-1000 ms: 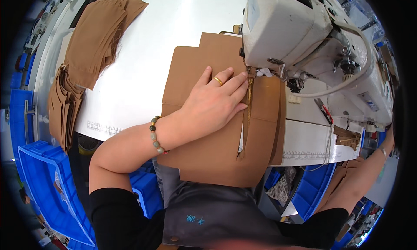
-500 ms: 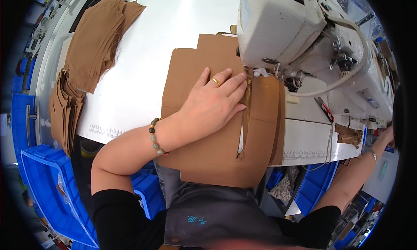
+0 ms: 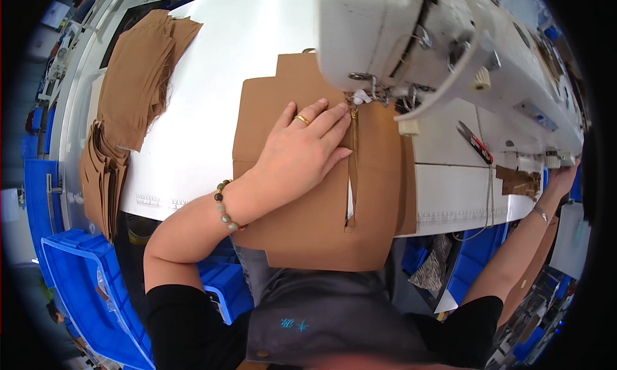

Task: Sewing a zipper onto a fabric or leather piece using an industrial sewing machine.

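Observation:
A brown fabric panel (image 3: 283,232) lies under the needle area of a white sewing machine (image 3: 385,42), its near end hanging over the table edge. My left hand (image 3: 305,148) rests flat on the panel, fingers stretched toward the presser foot (image 3: 350,100). Right beside those fingertips a zipper (image 3: 355,139) with brass-coloured teeth runs along a slit, where white shows through. My right arm reaches to the machine's far right end; my right hand (image 3: 565,176) is beside it, near the rim of the picture, with its fingers mostly hidden.
Stacked brown fabric pieces (image 3: 135,81) lie at the left of the white table (image 3: 193,113). Small red-and-black snips (image 3: 475,144) and brown scraps (image 3: 517,182) sit right of the needle. Blue bins (image 3: 83,273) stand below the table edge.
The whole view has shifted, so the machine head appears farther left and more of my right hand shows. My left hand stays flat on the panel beside the zipper.

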A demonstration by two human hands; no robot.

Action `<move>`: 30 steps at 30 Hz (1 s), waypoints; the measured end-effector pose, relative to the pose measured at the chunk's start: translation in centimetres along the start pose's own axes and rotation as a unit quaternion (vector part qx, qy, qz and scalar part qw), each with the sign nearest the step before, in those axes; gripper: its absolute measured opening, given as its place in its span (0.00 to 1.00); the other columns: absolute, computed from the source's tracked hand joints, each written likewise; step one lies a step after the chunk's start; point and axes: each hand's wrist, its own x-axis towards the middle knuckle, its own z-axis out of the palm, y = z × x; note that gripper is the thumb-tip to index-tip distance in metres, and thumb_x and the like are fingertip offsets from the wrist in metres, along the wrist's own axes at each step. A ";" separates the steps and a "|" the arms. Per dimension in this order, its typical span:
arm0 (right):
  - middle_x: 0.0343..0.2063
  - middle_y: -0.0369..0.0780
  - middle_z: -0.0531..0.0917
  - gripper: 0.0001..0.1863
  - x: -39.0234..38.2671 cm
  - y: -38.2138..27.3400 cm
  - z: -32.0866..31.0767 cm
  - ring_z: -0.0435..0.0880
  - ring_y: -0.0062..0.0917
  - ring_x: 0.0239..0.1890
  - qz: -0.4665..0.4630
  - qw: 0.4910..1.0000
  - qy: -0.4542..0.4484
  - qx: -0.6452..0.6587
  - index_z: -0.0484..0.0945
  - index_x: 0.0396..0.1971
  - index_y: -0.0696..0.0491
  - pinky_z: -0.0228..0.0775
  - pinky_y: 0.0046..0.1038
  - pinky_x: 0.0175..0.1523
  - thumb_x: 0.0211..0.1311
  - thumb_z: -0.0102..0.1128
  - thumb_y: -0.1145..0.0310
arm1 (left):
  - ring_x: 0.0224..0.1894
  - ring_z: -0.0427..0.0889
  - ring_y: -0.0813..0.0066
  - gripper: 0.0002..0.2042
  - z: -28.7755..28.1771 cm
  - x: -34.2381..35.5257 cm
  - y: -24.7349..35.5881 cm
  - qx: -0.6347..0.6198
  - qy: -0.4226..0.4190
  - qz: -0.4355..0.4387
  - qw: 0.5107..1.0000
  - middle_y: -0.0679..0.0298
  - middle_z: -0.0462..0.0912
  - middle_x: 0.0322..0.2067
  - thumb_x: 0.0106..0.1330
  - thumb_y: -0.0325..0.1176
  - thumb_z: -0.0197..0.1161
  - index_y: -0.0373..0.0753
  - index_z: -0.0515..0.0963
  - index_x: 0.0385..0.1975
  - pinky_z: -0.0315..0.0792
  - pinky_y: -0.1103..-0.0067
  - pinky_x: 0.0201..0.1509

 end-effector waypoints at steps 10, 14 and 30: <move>0.46 0.49 0.86 0.05 -33.4 -4.1 14.6 0.85 0.35 0.49 -0.338 0.811 -0.331 -0.344 0.82 0.40 0.64 0.76 0.35 0.58 0.68 0.60 0.81 | 0.72 0.71 0.50 0.44 -1.6 -10.0 8.8 0.007 -0.047 0.057 0.997 0.51 0.72 0.70 0.58 0.58 0.69 0.36 0.68 0.71 0.59 0.50 0.75; 0.41 0.47 0.86 0.12 -40.1 -3.8 20.2 0.86 0.41 0.45 -0.275 0.748 -0.544 -0.262 0.82 0.38 0.59 0.80 0.34 0.46 0.53 0.69 0.82 | 0.67 0.77 0.51 0.27 -2.3 -10.4 8.6 -0.060 -0.041 0.047 0.996 0.52 0.79 0.64 0.62 0.28 0.64 0.39 0.76 0.65 0.70 0.59 0.70; 0.49 0.39 0.81 0.19 -45.4 -2.8 24.7 0.80 0.33 0.41 -0.302 0.624 -0.682 -0.232 0.82 0.44 0.53 0.74 0.33 0.43 0.52 0.73 0.64 | 0.31 0.76 0.87 0.12 -9.5 -7.4 3.7 -0.567 0.003 -0.280 0.774 0.67 0.81 0.32 0.81 0.34 0.54 0.30 0.76 0.50 0.70 0.86 0.35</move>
